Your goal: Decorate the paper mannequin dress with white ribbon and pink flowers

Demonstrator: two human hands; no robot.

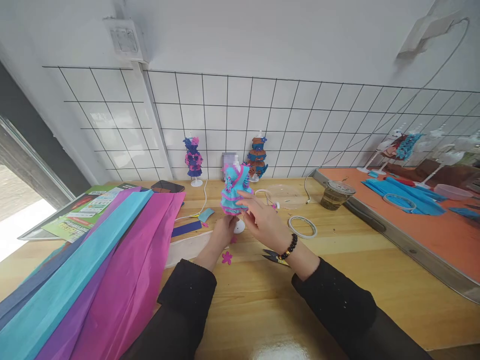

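A small dress form (235,189) wearing a turquoise crepe-paper dress with pink trim stands upright in front of me, on a white round base (239,226). My left hand (225,229) is closed low on its stand, just under the skirt; the fingertips are partly hidden. Against the right side of the skirt lie the outstretched fingers of my right hand (264,220), thumb apart. A pink paper flower (227,258) rests on the table near my left wrist. Black-bladed scissors (274,256) lie partly under my right wrist.
Long crepe-paper strips in pink (131,270) and turquoise (78,270) cover the left side. Behind stand two dressed forms, one purple-pink (193,159), one brown-blue (258,157). To the right are a tape roll (302,227), a plastic cup (337,194) and an orange-topped table (423,235).
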